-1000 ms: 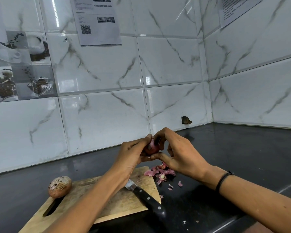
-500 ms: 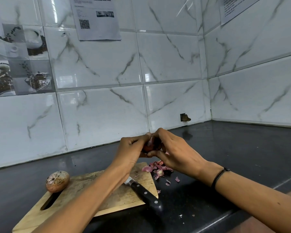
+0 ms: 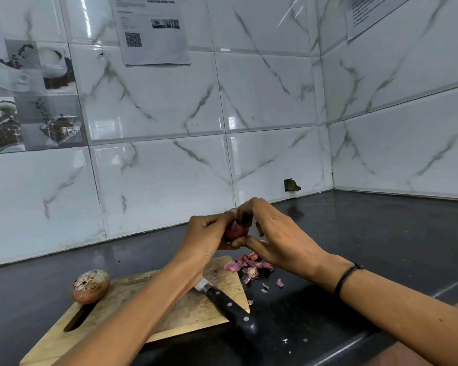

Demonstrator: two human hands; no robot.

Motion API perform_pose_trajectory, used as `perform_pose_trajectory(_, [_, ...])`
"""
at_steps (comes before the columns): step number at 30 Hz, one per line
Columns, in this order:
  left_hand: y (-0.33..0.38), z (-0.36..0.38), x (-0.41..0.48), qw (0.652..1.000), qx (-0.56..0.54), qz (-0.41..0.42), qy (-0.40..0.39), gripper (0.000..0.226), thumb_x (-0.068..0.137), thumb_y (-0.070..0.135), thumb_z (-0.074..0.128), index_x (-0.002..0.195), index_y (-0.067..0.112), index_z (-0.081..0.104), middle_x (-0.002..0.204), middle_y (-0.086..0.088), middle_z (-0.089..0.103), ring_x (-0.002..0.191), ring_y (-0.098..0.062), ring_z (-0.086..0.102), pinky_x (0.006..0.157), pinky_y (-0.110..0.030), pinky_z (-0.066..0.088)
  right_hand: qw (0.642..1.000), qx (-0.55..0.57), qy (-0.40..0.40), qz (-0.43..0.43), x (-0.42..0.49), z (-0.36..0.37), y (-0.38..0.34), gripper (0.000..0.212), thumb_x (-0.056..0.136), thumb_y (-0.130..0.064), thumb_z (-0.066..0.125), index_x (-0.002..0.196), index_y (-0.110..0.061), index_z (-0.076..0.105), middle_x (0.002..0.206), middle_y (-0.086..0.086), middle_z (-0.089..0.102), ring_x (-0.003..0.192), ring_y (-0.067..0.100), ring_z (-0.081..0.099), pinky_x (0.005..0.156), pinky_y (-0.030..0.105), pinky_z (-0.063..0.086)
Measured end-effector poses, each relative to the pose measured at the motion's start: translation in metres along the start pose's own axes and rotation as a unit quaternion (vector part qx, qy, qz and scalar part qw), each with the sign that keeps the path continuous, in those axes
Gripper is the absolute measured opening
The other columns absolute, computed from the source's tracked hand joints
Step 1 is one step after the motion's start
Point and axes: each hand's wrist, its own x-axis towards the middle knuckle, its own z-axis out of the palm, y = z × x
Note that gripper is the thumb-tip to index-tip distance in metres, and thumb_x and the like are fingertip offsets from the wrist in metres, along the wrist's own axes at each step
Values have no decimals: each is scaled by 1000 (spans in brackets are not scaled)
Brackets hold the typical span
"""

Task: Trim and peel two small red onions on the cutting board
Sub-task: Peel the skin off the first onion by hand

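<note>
Fingers of your left hand (image 3: pixel 205 236) and your right hand (image 3: pixel 280 241) curl around one small red onion (image 3: pixel 236 231) and pinch it between them, above the far corner of the cutting board (image 3: pixel 132 313). Second onion (image 3: pixel 91 286), unpeeled, rests on the board's left end. Knife (image 3: pixel 229 306) lies at the board's right edge. Pink peels (image 3: pixel 249 265) lie on the tabletop (image 3: pixel 368 233) just beside.
</note>
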Motion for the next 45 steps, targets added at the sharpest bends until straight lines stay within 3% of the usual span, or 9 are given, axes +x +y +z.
perform_pose_trajectory(4, [0,1,-2,1000,20,-2,7,35,94,22,68,61,16,75,67,-7,74,62,-19,73,74,-35,63,1000,4,-10,-11,1,1,1,28,93,-22,73,108,-13,51,102,-4,55,89,5,49,77,11,40])
perform_pose_trajectory(9, [0,0,0,1000,28,2,-1,35,96,26,66,65,16,76,70,-11,75,60,-20,73,82,-40,62,1000,-5,-16,-4,-1,4,4,25,95,-21,70,102,-11,49,94,-1,56,80,14,52,69,32,48])
perform_pose_trajectory(15, [-5,-3,5,1000,-8,-3,-16,22,95,30,67,89,13,80,80,-15,77,68,-26,74,84,-42,61,998,18,26,46,-2,-3,4,46,84,-51,77,101,-22,45,91,-14,49,83,7,50,68,12,40])
perform_pose_trajectory(21, [-9,-6,8,999,-5,-14,-32,24,97,31,62,94,13,79,86,-20,75,72,-27,67,66,-35,54,998,49,37,21,1,-1,2,41,85,-46,78,108,-16,61,102,-8,50,86,8,52,66,14,44])
perform_pose_trajectory(24, [-7,-2,5,996,-29,-48,-69,31,101,29,52,91,10,74,82,-27,69,57,-17,52,52,-27,39,995,92,35,29,0,-1,1,42,85,-43,79,111,-15,62,107,-5,51,94,13,55,65,19,51])
perform_pose_trajectory(29, [-10,-1,3,993,-6,-55,-107,38,104,35,42,89,13,69,80,-13,49,51,-10,34,51,-26,27,992,120,25,26,-1,1,1,44,84,-39,81,112,-12,62,111,-2,53,99,16,57,71,26,53])
perform_pose_trajectory(34, [-7,-1,0,993,3,-50,-109,40,106,35,39,85,13,65,54,3,40,50,-9,31,51,-25,25,993,114,29,21,-1,-1,1,47,87,-46,73,115,-10,62,111,-2,53,98,15,58,71,23,52])
perform_pose_trajectory(39, [-7,-2,2,992,2,-55,-117,39,106,36,39,90,8,61,52,3,40,51,-10,30,51,-24,25,994,108,8,23,0,-1,-1,24,90,-36,75,95,-16,63,104,-5,50,87,15,56,69,25,51])
perform_pose_trajectory(45, [-11,-3,10,993,-15,-41,-113,38,103,37,43,94,5,62,68,-12,42,50,-11,31,47,-23,26,994,91,49,40,1,-1,-2,47,79,-45,83,97,-11,56,93,-3,54,83,13,54,68,17,44])
